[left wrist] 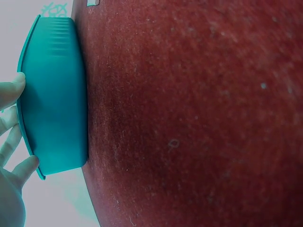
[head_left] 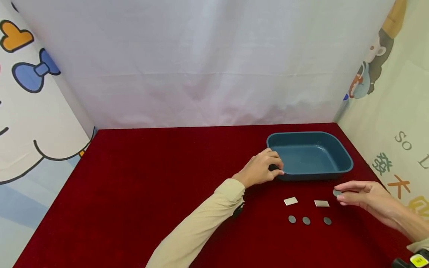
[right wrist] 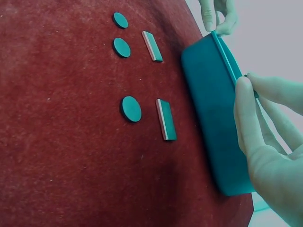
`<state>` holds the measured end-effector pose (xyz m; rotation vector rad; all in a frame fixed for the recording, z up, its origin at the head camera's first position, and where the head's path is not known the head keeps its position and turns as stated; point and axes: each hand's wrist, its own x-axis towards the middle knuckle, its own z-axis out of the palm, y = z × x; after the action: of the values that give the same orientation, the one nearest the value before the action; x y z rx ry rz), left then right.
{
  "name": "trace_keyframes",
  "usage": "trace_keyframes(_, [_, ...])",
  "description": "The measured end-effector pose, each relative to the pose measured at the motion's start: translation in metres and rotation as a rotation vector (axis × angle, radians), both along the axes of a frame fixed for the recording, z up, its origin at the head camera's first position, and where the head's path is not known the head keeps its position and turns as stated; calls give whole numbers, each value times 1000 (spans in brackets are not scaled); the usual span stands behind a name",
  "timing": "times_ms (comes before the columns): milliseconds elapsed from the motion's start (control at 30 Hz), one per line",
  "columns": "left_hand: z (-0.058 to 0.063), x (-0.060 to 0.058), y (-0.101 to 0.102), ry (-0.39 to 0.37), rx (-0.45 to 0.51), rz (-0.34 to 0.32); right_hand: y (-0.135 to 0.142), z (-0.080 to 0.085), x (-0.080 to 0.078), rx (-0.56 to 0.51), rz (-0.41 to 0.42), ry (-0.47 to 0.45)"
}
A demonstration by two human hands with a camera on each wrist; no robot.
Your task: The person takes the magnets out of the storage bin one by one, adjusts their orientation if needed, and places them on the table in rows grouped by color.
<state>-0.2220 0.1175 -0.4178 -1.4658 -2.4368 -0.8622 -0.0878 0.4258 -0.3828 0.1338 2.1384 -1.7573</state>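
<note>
My left hand (head_left: 263,167) grips the rim of a blue rectangular plastic tub (head_left: 311,175) at its near left corner; the left wrist view shows the thumb and fingertips on the edge of the tub (left wrist: 57,99). Between thumb and fingertips, my right hand (head_left: 368,197) pinches a small flat grey disc (head_left: 336,192), just in front of the tub's near right side. In the right wrist view the fingers (right wrist: 246,113) hide most of that disc and overlap the tub's rim.
Two small silvery rectangular plates, a left one (head_left: 290,201) and a right one (head_left: 321,203), lie before the tub on the red cloth (head_left: 151,197). Nearer are three more grey discs: left (head_left: 292,219), middle (head_left: 306,220) and right (head_left: 327,221). A white curtain (head_left: 201,67) hangs behind.
</note>
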Motion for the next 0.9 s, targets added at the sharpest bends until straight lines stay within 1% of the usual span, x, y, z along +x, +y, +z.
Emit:
trace_keyframes(167, [-1,-1,0,-4,-5,6,3,-5,3,-24,8,-7])
trace_keyframes(333, [-2,-1,1,1,13,-3,9,-9,6,-46,26,-13])
trace_keyframes(467, [-2,-1,1,2,19,-6,12,-13,9,-55,24,-24])
trace_keyframes(600, [-2,0,0,-1,21,-5,14,-19,11,-52,4,-39])
trace_keyframes(833, [-2,-1,0,-2,24,-4,14,-24,14,0,-65,-88])
trace_keyframes(900, [-2,-1,0,-4,26,-6,14,-26,15,8,-73,-101])
